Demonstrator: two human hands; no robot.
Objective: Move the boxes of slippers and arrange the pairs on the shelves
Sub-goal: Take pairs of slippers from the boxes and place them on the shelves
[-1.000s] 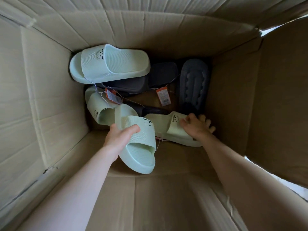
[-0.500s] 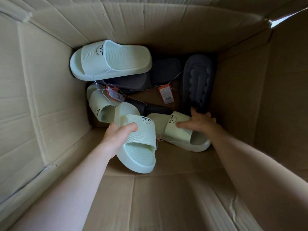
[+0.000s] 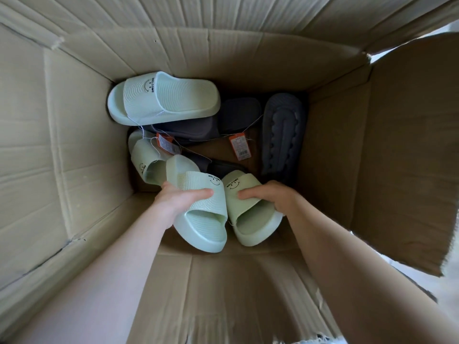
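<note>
Both my arms reach down into a deep cardboard box. My left hand grips a pale green slipper by its strap, thumb across the top. Right beside it, my right hand holds a second pale green slipper by the strap. The two slippers lie side by side, heels toward me, each printed with WELCOME and a smiley. Two more pale green slippers remain in the box: one at the back left, another against the left wall.
Dark grey slippers lie at the bottom: one sole-up at the right, others under the back green slipper. Orange price tags on strings lie between them. The box's tall walls and open flaps surround my arms.
My right hand has turned its slipper from lying crosswise to heel-toward-me and drawn it next to the one in my left hand. Both slippers have come slightly nearer.
</note>
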